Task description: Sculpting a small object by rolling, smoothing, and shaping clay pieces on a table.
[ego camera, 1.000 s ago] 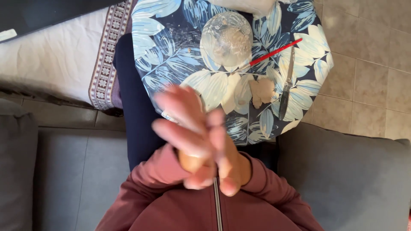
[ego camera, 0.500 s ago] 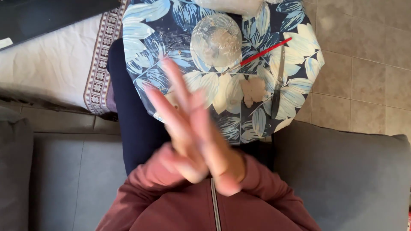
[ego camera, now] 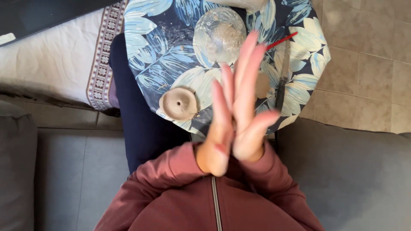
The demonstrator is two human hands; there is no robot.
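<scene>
Nearest the camera, left hand [ego camera: 218,128] & right hand [ego camera: 250,107] are pressing palm to palm, fingers straight & blurred; can't tell if anything is lying btwn them. Just beyond, a small round clay disc [ego camera: 178,104] is sitting on the leaf-print tablecloth [ego camera: 154,55], left of the hands. Farther back, a clear glass bowl [ego camera: 219,34] is resting mid-table, w/ a red stick [ego camera: 282,41] lying to its right.
</scene>
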